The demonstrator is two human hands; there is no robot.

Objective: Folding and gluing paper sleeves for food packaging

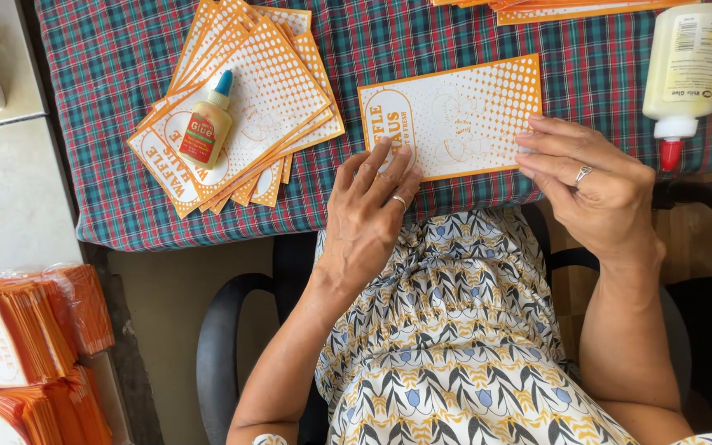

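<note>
An orange-and-white printed paper sheet (455, 115) lies flat on the plaid tablecloth (109, 74), close to the table's near edge. My left hand (368, 210) rests with its fingertips pressing the sheet's lower left corner. Fingers of my right hand (591, 185) press the sheet's right edge. Both hands wear a ring. Neither hand grips the sheet; the fingers lie flat on it.
A fanned stack of like sheets (245, 107) lies to the left with a small glue bottle (206, 128) on top. A large white glue bottle (686, 70) lies at the right. More sheets (570, 8) sit at the far edge. Wrapped orange bundles (26, 346) stand lower left.
</note>
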